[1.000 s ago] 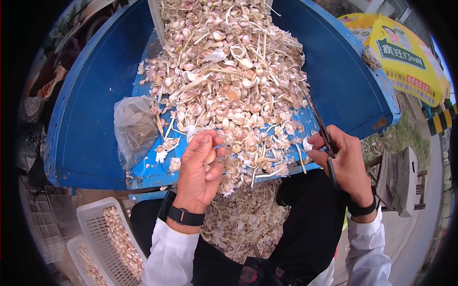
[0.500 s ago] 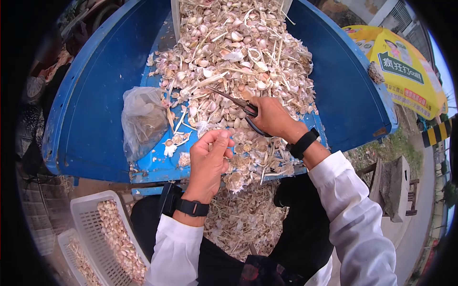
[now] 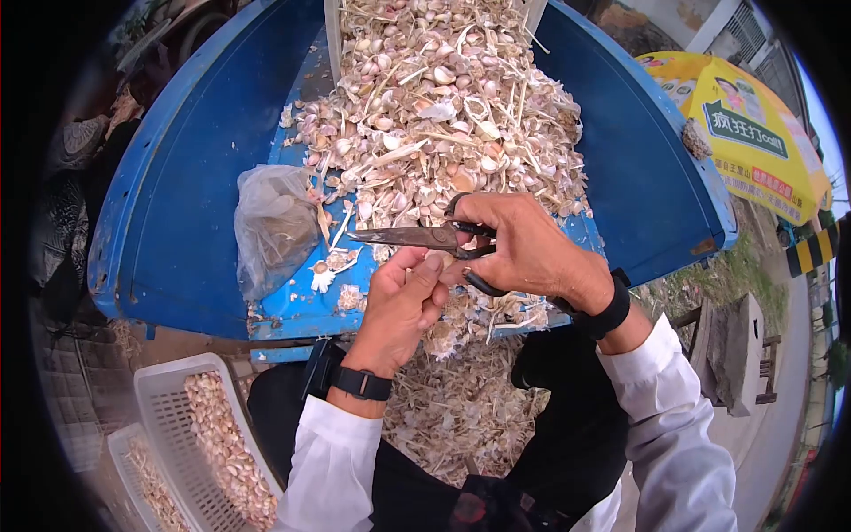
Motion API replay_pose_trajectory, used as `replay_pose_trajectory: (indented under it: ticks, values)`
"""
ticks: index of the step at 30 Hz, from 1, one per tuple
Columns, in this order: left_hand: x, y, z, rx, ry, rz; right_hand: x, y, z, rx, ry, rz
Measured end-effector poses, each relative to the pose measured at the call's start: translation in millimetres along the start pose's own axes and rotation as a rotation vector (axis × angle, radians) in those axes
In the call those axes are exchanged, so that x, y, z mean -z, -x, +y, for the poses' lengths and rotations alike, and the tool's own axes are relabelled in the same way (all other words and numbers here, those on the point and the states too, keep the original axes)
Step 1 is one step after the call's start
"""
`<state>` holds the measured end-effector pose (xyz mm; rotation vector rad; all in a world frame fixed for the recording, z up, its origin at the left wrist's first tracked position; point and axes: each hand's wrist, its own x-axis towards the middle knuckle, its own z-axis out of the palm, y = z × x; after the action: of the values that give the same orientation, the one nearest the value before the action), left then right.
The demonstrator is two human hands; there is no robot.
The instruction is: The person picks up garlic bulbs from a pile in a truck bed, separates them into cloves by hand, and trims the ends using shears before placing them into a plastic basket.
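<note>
Black-handled scissors (image 3: 409,237) are in my right hand (image 3: 536,248), their blades together and pointing left above my other hand. My left hand (image 3: 401,300) is closed, thumb against fingers, around a small pale garlic clove (image 3: 447,259) that is mostly hidden. The right fingertips meet it there, just below the scissors' pivot. Beyond both hands a big heap of garlic cloves (image 3: 425,115), mixed with dry stems and skins, spreads over the blue metal tray (image 3: 195,168). A clear plastic bag (image 3: 273,222) with something brownish inside sits left of my hands.
At lower left stand a white plastic basket (image 3: 164,399) of cloves and a smaller basket (image 3: 124,448) beside it. Skins and stems (image 3: 461,408) cover the ground between my knees. A yellow umbrella (image 3: 745,124) and a concrete block (image 3: 736,355) are at right.
My right hand has come down from the heap's edge with the scissors and now meets my left hand. The blades have swung to lie nearly level over the left fingers.
</note>
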<state>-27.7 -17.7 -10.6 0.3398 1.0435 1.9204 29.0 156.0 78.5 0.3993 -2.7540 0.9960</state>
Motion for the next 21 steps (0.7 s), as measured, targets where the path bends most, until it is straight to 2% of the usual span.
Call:
replay_pose_trajectory:
  ticks: [2, 3, 6, 11, 14, 19, 21]
  values:
    - [-5.2, 3.8, -0.6, -0.108, 0.078, 0.104, 7.5, 15.7, -15.9, -0.386, 0.161, 0.043]
    - [-10.5, 7.2, 2.6, -0.136, 0.071, 0.153, 7.0, 25.8, -12.7, -0.430, 0.152, 0.013]
    - [-9.8, 12.9, 0.5, -0.204, 0.007, 0.225, -7.6, 55.5, -4.0, -0.354, 0.227, -0.002]
    - [-8.0, 17.5, -2.8, -0.219, -0.157, 0.270, -14.1, 61.3, -8.4, -0.430, 0.345, -0.089]
    - [2.0, 19.1, -1.8, -0.219, -0.197, 0.252, -8.1, 60.1, -8.8, -0.446, 0.254, -0.172]
    - [-1.4, 19.0, 1.8, -0.259, -0.231, 0.234, -8.8, 64.9, -5.7, -0.393, 0.193, -0.155]
    - [-0.1, 19.2, 3.9, -0.299, -0.226, 0.158, -8.8, 65.2, -10.5, -0.727, -0.439, -0.254]
